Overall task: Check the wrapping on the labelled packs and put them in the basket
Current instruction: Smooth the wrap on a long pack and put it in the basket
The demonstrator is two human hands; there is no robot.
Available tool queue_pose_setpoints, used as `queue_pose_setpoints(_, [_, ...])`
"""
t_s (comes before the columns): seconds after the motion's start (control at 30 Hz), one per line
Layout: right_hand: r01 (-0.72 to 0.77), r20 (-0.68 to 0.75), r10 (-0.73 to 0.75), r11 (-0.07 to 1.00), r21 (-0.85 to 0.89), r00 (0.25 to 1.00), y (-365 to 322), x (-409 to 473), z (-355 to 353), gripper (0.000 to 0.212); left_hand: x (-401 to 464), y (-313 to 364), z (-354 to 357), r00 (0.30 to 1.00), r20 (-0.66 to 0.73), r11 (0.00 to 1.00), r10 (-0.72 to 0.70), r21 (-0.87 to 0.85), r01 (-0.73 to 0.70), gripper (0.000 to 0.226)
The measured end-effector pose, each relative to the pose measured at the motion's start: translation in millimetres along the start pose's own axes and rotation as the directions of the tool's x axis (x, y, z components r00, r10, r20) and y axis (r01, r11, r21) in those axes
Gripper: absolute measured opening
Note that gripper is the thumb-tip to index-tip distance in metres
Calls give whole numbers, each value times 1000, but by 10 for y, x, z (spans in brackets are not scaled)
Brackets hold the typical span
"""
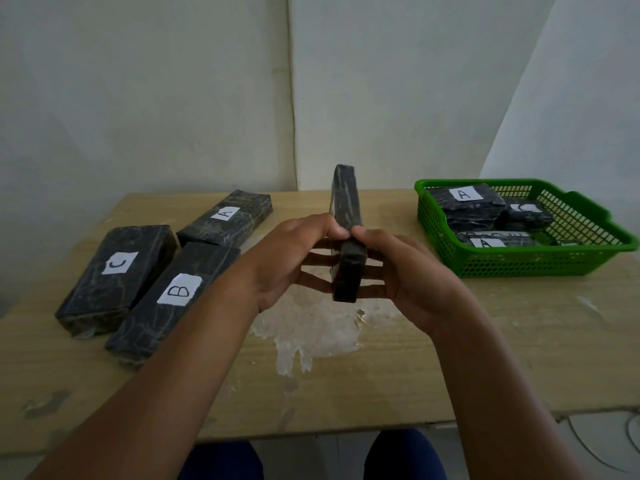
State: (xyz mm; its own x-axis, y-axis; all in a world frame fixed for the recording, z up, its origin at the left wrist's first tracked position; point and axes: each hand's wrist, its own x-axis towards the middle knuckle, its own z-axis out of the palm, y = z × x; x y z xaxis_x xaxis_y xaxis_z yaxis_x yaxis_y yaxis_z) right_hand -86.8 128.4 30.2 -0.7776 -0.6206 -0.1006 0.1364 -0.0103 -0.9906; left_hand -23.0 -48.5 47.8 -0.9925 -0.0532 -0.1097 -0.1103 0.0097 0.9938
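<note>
A dark wrapped pack is held edge-on above the middle of the table, its label hidden. My left hand grips its left face and my right hand grips its right face, thumbs meeting on the top edge. Three more packs lie flat at the left: one labelled C, one labelled B and one labelled A. The green basket at the right holds several wrapped packs, two showing an A label.
The wooden table has a pale scraped patch under my hands. Its front edge is close to my knees. White walls stand right behind the table. Thin cables hang at the lower right.
</note>
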Motion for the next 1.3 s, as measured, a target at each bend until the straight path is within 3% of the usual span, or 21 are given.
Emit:
queue_pose_setpoints(0.13, [-58, -76, 53, 996, -72, 996, -51, 16, 88, 36, -7, 34, 26, 997, -4, 997, -73, -28, 73, 25])
queue_pose_setpoints(0.37, [-69, -110, 63, 996, -56, 992, -76, -47, 156, 46, -5, 51, 5, 995, -19, 994, -103, -35, 102, 21])
queue_pose_setpoints(0.47, [19, -148, -40, 990, -143, 988, -74, -99, 202, 78, 17, 56, -11, 991, -48, 991, -128, -46, 126, 33])
queue_pose_setpoints(0.57, [130, -72, -153, 957, -258, 986, -57, -151, 206, 75, 34, 54, -31, 987, -76, 989, -141, -64, 136, 53])
queue_pose_setpoints(0.7, [239, -75, -295, 878, -415, 953, -23, -143, 111, 77, 31, 79, -28, 987, -115, 993, -115, -36, 112, 57])
queue_pose_setpoints(0.8, [288, -72, -350, 858, -426, 934, -24, -129, 84, 68, 25, 79, -7, 991, -128, 997, -31, 70, 40, 43])
queue_pose_setpoints(1.0, [348, -102, -384, 902, -256, 918, -34, -126, 92, 66, -59, 49, 77, 952, -161, 945, 261, 242, -218, 40])
queue_pose_setpoints(1.17, [389, -83, -421, 886, -253, 903, -79, -156, 66, 65, -66, -25, 57, 920, -129, 900, 371, 295, -321, 50])
queue_pose_setpoints(1.3, [469, -49, -490, 856, -217, 871, -58, -194, 69, 58, -81, -82, 55, 841, -115, 803, 529, 387, -453, 58])
